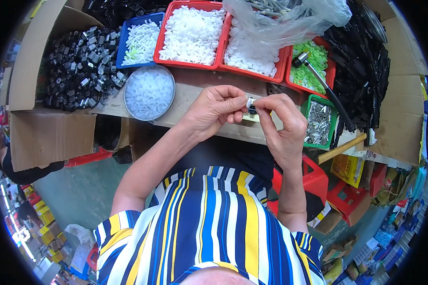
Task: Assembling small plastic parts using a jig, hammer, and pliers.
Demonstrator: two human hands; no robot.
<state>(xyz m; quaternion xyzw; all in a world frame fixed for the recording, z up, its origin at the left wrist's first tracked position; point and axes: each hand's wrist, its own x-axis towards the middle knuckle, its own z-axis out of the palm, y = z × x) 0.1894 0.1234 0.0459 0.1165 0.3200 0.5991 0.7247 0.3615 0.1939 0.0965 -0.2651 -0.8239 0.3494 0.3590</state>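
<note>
My left hand (219, 110) is closed in a pinch at the front of the bench. Between its fingertips and those of my right hand (284, 124) sits a small white part (250, 101) with a dark piece below it. The left fingers grip the white part from one side. My right thumb and forefinger are pinched close against it, and whatever they hold is too small to make out. Under the fingertips lies a pale yellow block (253, 117), partly hidden by the hands.
Red trays (222, 45) of white parts stand at the back, beside a blue tray (121, 45) and a round dish (127, 97). Right: a green tray (335, 124) of metal pins and a hammer (329, 90). Left: a cardboard box (31, 61) with black parts (83, 66).
</note>
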